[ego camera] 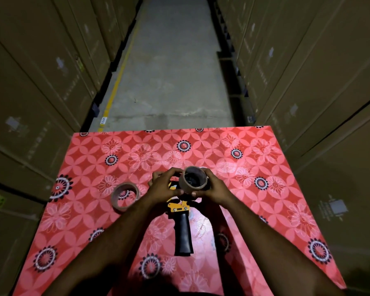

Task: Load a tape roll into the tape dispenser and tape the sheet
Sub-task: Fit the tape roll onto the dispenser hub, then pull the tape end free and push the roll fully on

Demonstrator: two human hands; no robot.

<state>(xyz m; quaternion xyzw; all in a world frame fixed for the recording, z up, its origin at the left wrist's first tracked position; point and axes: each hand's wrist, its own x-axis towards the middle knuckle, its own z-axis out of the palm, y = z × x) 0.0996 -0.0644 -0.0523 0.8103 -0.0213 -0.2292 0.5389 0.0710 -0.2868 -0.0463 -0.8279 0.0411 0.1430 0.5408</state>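
Note:
A brown tape roll (185,184) sits tilted over the head of the tape dispenser (183,231), whose yellow frame and black handle point toward me. My right hand (214,186) grips the roll from the right side. My left hand (165,184) holds the dispenser's head from the left, thumb touching the roll's lower edge. The dispenser's front part is hidden under both hands. A second brown tape roll (125,196) lies flat to the left. Everything rests on the red flower-patterned sheet (254,167) covering the table.
Tall stacks of cardboard boxes (41,82) line both sides of a narrow concrete aisle (171,71) beyond the table's far edge. A yellow floor line (115,86) runs along the left stacks. The sheet's right edge hangs near the right boxes (318,92).

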